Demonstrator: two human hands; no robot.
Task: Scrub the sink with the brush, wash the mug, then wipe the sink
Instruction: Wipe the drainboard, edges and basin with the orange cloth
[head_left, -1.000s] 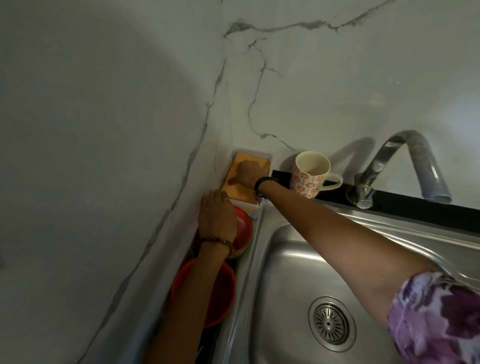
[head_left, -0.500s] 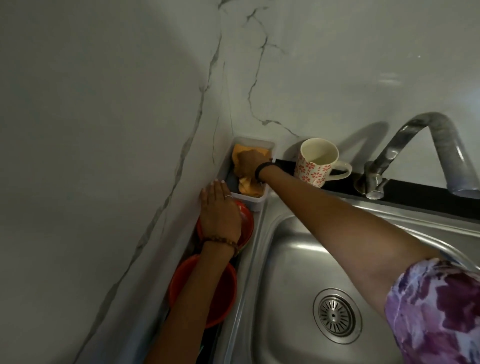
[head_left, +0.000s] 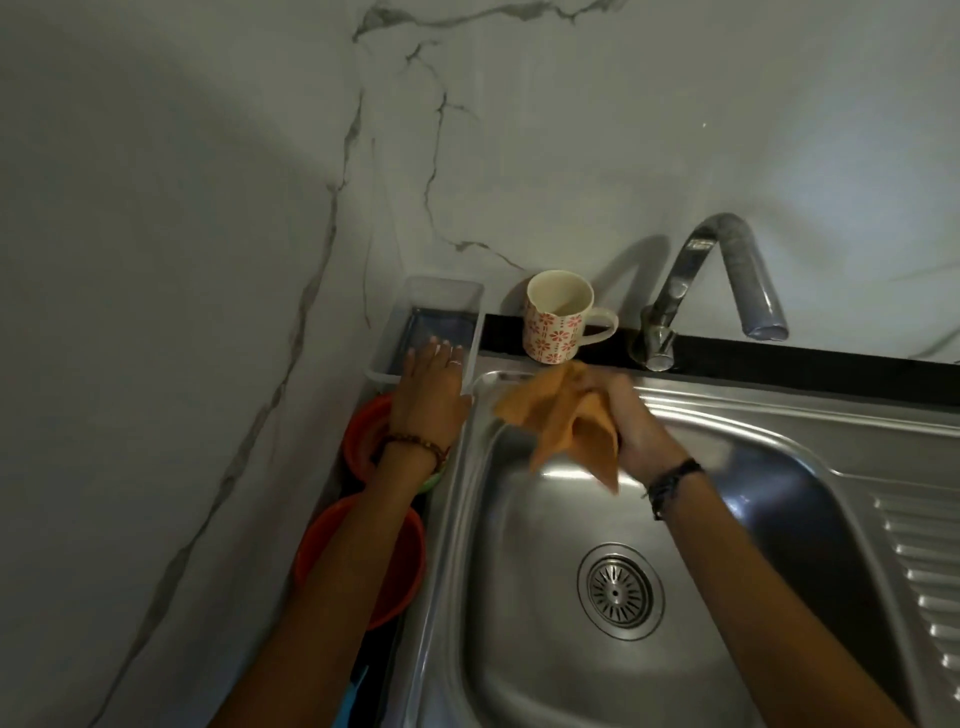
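Marble-veined wall panels back a steel sink (head_left: 545, 675) whose drain (head_left: 621, 591) sits near 5 o'clock of the frame. At centre the right hand (head_left: 631, 423) is clenched on a bunched orange cloth (head_left: 563, 423) over the basin's far rim, blurred. At 12 o'clock from it, just beside the cloth, a flowered mug (head_left: 558, 317) stands upright on the ledge, left of the tap (head_left: 711, 291). The left hand (head_left: 428, 387) lies flat, fingers spread, on the clear tray (head_left: 441, 291) at 10 o'clock. Likeliest mishap: a wide sweep of the cloth clips the mug and tips it into the basin.
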